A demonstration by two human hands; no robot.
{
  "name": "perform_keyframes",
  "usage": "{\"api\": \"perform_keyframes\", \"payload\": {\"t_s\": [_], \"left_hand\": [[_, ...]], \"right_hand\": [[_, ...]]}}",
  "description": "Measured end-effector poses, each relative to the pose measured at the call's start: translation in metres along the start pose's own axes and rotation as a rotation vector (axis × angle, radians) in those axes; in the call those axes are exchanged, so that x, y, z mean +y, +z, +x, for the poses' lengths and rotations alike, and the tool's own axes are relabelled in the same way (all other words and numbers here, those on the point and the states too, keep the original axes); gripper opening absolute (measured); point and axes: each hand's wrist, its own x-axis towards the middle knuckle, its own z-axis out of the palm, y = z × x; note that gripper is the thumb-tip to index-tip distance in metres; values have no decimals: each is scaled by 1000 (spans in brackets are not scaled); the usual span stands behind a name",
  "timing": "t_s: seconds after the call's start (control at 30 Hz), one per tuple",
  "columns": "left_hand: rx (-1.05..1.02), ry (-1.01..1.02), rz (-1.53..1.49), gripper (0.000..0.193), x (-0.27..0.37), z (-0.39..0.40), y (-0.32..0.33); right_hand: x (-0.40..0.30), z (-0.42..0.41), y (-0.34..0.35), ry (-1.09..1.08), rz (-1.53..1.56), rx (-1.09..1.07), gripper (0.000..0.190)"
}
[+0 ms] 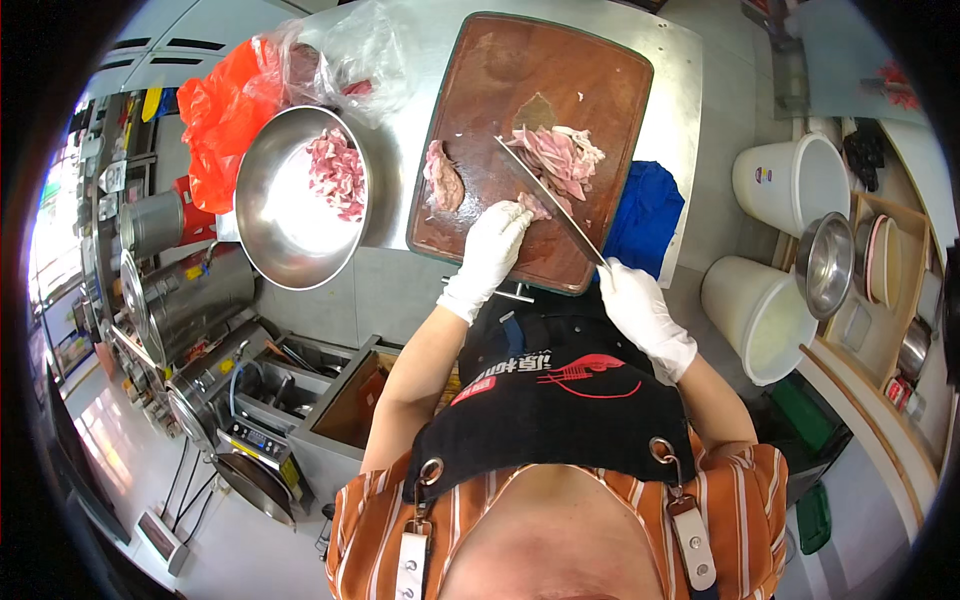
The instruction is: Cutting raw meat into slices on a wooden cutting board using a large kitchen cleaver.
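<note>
My right hand (639,307), in a white glove, grips the handle end of a long-bladed knife (551,199). The blade slants up and to the left over a brown cutting board (487,82). In a white glove too, my left hand (496,244) presses its fingertips on a small piece of raw meat (534,206) beside the blade. Sliced raw meat (559,157) is heaped on the blade's far side. Left of the blade, an uncut strip of meat (444,178) lies apart near the board's left edge.
A steel bowl (270,202) with meat slices (337,176) stands left of the board. Behind it are a red plastic bag (225,112) and a clear plastic bag (382,56). Blue cloth (645,217) lies at the board's right. White buckets (765,322) stand further right.
</note>
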Motion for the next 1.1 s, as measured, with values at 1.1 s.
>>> {"api": "perform_keyframes", "payload": {"t_s": [1.1], "left_hand": [[-68, -122, 68, 31, -7, -3, 12]], "right_hand": [[-11, -11, -6, -168, -319, 131, 15]]}}
